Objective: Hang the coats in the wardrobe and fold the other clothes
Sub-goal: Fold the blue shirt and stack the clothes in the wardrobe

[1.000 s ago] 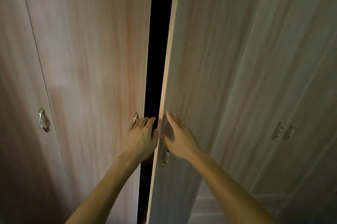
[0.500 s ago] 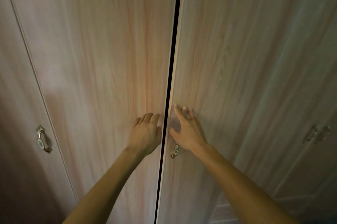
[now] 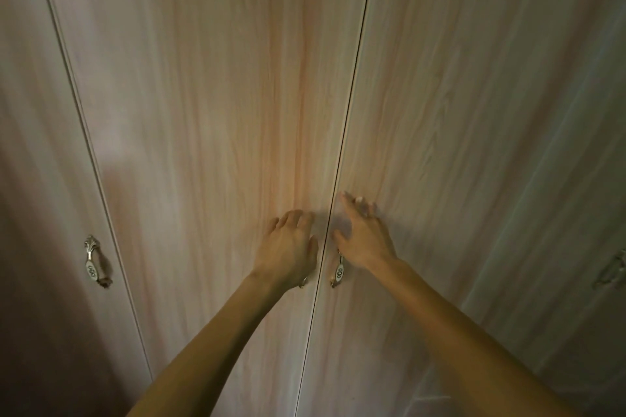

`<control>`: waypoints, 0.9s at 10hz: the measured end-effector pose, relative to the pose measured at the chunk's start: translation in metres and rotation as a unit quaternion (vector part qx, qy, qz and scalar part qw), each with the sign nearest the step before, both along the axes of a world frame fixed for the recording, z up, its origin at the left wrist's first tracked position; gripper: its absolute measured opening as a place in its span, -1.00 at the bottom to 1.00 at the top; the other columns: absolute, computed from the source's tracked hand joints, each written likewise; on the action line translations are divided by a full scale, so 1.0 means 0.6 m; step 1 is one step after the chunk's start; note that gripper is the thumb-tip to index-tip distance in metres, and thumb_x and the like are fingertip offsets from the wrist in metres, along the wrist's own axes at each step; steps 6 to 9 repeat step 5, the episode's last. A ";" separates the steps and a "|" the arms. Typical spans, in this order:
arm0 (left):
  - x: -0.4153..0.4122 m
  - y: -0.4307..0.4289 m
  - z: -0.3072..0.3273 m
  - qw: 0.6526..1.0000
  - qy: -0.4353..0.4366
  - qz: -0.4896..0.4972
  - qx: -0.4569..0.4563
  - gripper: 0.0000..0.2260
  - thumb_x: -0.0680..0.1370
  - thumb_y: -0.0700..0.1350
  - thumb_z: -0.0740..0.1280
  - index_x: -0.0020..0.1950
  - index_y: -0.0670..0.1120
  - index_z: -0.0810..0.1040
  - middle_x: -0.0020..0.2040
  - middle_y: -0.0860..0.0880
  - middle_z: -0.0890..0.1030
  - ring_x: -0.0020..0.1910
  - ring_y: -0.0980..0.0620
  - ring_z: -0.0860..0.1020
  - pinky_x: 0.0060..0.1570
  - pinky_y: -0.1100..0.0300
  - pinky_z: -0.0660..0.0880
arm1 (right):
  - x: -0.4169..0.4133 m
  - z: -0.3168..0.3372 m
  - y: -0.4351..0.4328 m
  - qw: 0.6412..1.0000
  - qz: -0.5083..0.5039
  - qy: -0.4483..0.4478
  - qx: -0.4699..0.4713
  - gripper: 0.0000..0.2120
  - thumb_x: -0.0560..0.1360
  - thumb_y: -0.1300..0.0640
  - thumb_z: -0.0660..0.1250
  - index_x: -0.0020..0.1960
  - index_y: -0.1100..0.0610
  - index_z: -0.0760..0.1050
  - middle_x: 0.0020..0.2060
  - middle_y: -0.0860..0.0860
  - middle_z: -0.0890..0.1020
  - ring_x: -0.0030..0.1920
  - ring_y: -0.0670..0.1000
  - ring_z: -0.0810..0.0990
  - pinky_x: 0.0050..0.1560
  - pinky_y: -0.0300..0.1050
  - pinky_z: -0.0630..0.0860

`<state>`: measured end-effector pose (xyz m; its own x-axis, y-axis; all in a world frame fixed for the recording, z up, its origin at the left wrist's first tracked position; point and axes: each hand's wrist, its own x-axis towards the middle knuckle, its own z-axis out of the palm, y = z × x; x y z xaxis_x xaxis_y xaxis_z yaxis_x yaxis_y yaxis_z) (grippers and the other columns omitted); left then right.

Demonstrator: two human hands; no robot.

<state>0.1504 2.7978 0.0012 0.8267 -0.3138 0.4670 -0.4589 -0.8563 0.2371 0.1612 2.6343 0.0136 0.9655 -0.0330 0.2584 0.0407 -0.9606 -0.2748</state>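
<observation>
Two tall light-wood wardrobe doors fill the view, the left door (image 3: 210, 111) and the right door (image 3: 457, 111), meeting at a thin dark seam. My left hand (image 3: 288, 247) lies flat against the left door just beside the seam, covering most of that door's handle. My right hand (image 3: 364, 235) presses the right door with fingers spread, just above its metal handle (image 3: 338, 269). Neither hand holds anything. No coats or other clothes are in view.
A further wardrobe door (image 3: 30, 179) stands at the far left with an ornate metal handle (image 3: 93, 262). Another handle (image 3: 613, 269) shows dimly at the right edge. The light is low.
The dark gap between the two doors has narrowed to a thin seam as both hands pushed the doors shut. The view shifted, so the handles sit further right.
</observation>
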 end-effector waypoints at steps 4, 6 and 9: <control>-0.043 -0.017 0.010 1.000 0.001 -0.023 -0.016 -0.62 0.60 -0.02 0.16 0.40 -0.09 0.35 0.34 -0.09 0.46 0.27 -0.07 0.45 0.27 0.03 0.33 | -0.054 0.023 -0.014 1.000 0.014 -0.014 -0.022 -0.40 0.55 -0.07 0.17 0.52 0.04 0.07 0.47 0.07 0.25 0.48 0.15 0.14 0.44 0.13 0.14; -0.064 -0.030 0.018 0.999 -0.002 -0.019 -0.034 -0.62 0.61 -0.01 0.15 0.40 -0.09 0.36 0.32 -0.08 0.47 0.23 -0.07 0.48 0.23 0.05 0.36 | -0.093 0.027 -0.021 0.998 0.020 -0.064 -0.008 -0.47 0.57 0.00 0.17 0.50 0.09 0.18 0.44 0.06 0.32 0.45 0.12 0.23 0.44 0.05 0.19; -0.064 -0.030 0.018 0.999 -0.002 -0.019 -0.034 -0.62 0.61 -0.01 0.15 0.40 -0.09 0.36 0.32 -0.08 0.47 0.23 -0.07 0.48 0.23 0.05 0.36 | -0.093 0.027 -0.021 0.998 0.020 -0.064 -0.008 -0.47 0.57 0.00 0.17 0.50 0.09 0.18 0.44 0.06 0.32 0.45 0.12 0.23 0.44 0.05 0.19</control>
